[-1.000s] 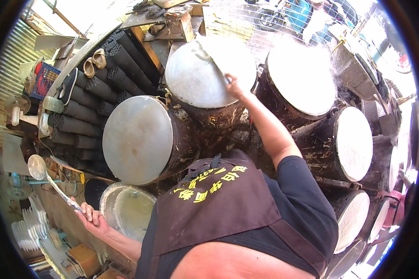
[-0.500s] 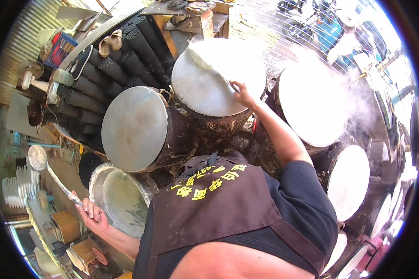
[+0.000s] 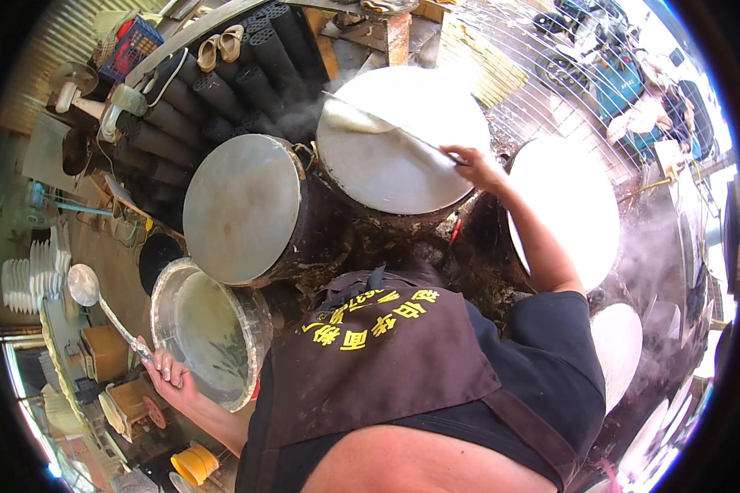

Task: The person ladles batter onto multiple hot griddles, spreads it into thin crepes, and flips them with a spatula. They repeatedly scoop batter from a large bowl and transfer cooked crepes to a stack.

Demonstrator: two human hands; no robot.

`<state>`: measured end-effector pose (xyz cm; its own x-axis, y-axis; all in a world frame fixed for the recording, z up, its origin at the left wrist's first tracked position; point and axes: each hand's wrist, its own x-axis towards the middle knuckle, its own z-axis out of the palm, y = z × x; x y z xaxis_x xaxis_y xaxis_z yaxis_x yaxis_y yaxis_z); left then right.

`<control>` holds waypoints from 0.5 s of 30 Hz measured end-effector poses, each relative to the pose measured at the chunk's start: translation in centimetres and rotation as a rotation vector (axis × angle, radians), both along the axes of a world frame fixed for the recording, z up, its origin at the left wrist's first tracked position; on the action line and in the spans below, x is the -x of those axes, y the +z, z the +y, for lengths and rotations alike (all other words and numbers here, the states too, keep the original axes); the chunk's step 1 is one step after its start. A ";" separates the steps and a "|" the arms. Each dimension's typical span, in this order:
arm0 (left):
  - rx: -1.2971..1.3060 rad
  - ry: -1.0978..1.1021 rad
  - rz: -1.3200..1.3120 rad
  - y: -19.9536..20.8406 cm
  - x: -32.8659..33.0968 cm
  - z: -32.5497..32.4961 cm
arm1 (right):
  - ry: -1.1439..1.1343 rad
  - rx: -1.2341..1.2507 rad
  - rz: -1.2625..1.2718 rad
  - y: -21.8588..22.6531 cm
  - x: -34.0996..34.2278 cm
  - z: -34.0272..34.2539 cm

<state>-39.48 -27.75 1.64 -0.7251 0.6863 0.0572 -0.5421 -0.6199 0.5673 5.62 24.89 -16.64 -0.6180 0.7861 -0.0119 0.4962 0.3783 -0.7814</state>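
Observation:
My right hand point(image 3: 475, 168) is closed round the dark handle end of a long, thin blade point(image 3: 386, 125). The blade slants across the pale round plate point(image 3: 386, 177) on the middle drum. A whitish, soft-looking layer point(image 3: 358, 121) lies along the blade's far left part, and glare whitens the surface beyond it. Out to the left, my left hand point(image 3: 173, 380) grips the handle of a ladle point(image 3: 83, 284), its bowl raised away from me. Below that arm's reach stands a large pot point(image 3: 247, 329) of cloudy, pale liquid, near my left hand but apart from it.
Left of the middle drum is another grey round plate point(image 3: 240, 209); a glaring white one point(image 3: 563, 214) lies to the right, with steam around it. Dark perforated cylinders point(image 3: 222, 99) are stacked at the far left. White stacked dishes point(image 3: 34, 275) stand at the left edge.
My right hand and the blade have shifted right toward the plate's rim, and more of the blade shows. The left hand still holds the ladle. The whole view has shifted slightly.

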 end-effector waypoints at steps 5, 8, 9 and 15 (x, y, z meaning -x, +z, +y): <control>0.039 0.025 -0.052 0.6 -1.6 0.8 | -0.433 -0.311 -0.186 -2.6 -1.4 9.1; 0.039 -0.001 -0.021 0.6 -1.6 0.3 | -0.261 -0.298 -0.123 -1.4 1.9 7.8; 0.046 -0.013 -0.034 0.3 -1.5 0.4 | -0.196 -0.349 0.000 -4.0 1.5 8.2; 0.066 0.041 -0.082 -0.7 -3.4 -0.3 | 0.011 -0.277 -0.083 -0.4 -3.4 4.4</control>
<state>-36.13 -28.07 0.97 -0.7530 0.6563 -0.0475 -0.5630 -0.6053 0.5626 8.97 29.28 -17.04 -0.6326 0.7595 0.1517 0.5487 0.5778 -0.6043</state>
